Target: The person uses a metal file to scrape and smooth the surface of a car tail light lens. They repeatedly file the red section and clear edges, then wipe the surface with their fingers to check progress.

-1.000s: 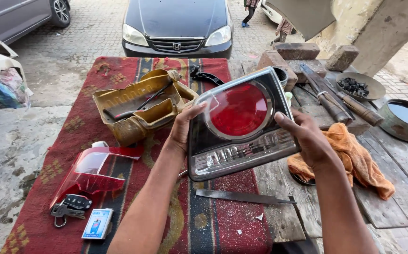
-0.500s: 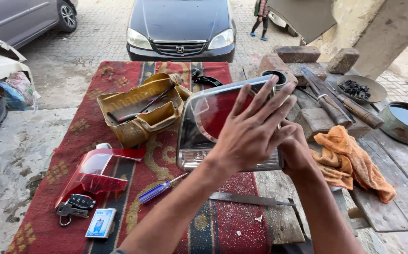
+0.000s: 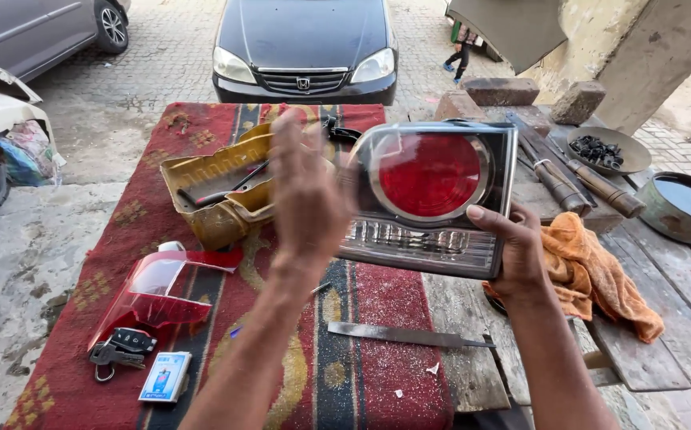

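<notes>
Near edge of the table: a small blue-and-white card packet (image 3: 164,376) lies on the red patterned rug (image 3: 393,350) by the near left corner; a black key fob with keys (image 3: 121,348) sits just beside it; a long flat metal blade (image 3: 409,336) lies across the rug's right border onto bare planks (image 3: 473,374)
Left side of the rug: a loose red and clear lamp lens (image 3: 154,291) rests just beyond the keys; its clear end points toward the far edge
Left hand: the left hand (image 3: 307,199) is raised above the rug's middle, palm away, fingers spread and blurred; it grasps nothing and is released; it stands just left of the lamp; whether it touches the lamp I cannot tell
Right hand: the right hand (image 3: 520,251) grasps the tail lamp unit (image 3: 433,199) at its lower right corner, thumb laid over the front; it alone carries the lamp
Tail lamp unit: held in the air over the middle of the table, tilted, round red lens facing the camera, clear ribbed strip below
Right of the hand: an orange rag (image 3: 600,275) is bunched on the planks
Middle left: a yellow housing shell (image 3: 218,187) lies on the rug with dark tools inside
Far right corner: wooden-handled tools (image 3: 592,187), a dish of dark small parts (image 3: 600,150) and a metal bowl of dark liquid (image 3: 686,205); bricks (image 3: 501,91) at the far edge
Beyond the table: a dark car (image 3: 305,44) faces it on paving
</notes>
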